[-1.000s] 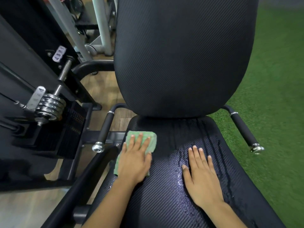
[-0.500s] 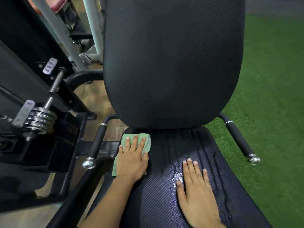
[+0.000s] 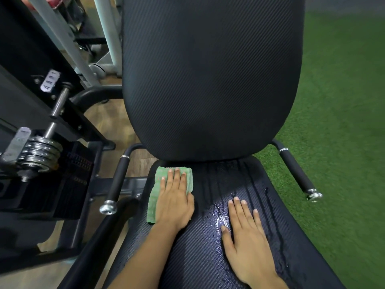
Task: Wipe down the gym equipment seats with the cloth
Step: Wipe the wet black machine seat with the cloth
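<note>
Green cloth [image 3: 155, 197] lies flat under the straight left fingers [image 3: 177, 178], pressed onto the seat pad [image 3: 193, 257] at its rear-left corner, just below the backrest [image 3: 208, 80]. Left hand [image 3: 175, 205] is palm-down, pressing, not clutching. Right fingers [image 3: 242, 211] are straight and spread; right hand [image 3: 248, 238] lies flat on the seat pad's middle, holding nothing. Water streaks [image 3: 220, 223] and droplets cover the seat pad's centre and right side. Wiping looks barely begun: most of this pad is left to do, and the backrest looks dry. Two grip handles flank the seat pad.
</note>
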Action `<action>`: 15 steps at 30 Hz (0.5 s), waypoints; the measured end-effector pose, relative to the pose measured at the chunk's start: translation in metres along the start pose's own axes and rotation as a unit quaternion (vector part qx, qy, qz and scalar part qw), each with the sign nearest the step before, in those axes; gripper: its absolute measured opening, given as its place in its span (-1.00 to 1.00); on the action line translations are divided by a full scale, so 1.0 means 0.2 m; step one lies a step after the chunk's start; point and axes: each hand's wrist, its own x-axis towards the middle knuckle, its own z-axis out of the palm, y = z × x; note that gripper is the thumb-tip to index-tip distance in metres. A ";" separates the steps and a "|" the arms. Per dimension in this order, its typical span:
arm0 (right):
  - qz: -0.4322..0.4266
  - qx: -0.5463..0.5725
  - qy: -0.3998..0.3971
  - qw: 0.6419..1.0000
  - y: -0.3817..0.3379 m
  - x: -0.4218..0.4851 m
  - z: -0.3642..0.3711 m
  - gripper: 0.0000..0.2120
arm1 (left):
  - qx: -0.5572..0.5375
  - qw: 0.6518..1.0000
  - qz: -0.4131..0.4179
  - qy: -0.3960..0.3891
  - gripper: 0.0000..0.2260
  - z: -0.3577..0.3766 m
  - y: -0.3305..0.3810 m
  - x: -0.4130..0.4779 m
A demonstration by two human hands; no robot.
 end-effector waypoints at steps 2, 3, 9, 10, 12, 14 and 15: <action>-0.001 0.004 0.005 1.000 0.00 0.00 0.00 -0.40 | -0.027 0.999 0.037 -0.010 -0.28 0.01 -0.01 -0.01; -0.003 0.005 0.005 1.000 0.00 0.00 0.00 -0.39 | -0.036 0.997 0.062 -0.017 -0.28 0.01 -0.04 -0.03; -0.001 -0.005 0.006 1.000 -0.01 0.00 0.00 -0.40 | -0.019 0.999 0.031 -0.018 -0.27 -0.03 -0.15 -0.04; -0.002 -0.008 0.008 1.000 -0.01 0.00 0.00 -0.40 | -0.009 1.000 0.002 -0.014 -0.26 -0.03 -0.13 -0.01; -0.007 -0.013 0.011 1.000 0.00 0.01 0.00 -0.39 | 0.005 0.999 -0.030 -0.011 -0.29 -0.01 -0.07 0.03; -0.011 -0.021 0.013 1.000 0.00 0.01 0.00 -0.39 | 0.007 1.000 -0.002 -0.023 -0.34 0.00 -0.03 0.03; -0.012 -0.024 0.013 1.000 0.00 0.02 0.00 -0.38 | 0.006 0.999 0.033 -0.031 -0.34 0.01 -0.03 0.02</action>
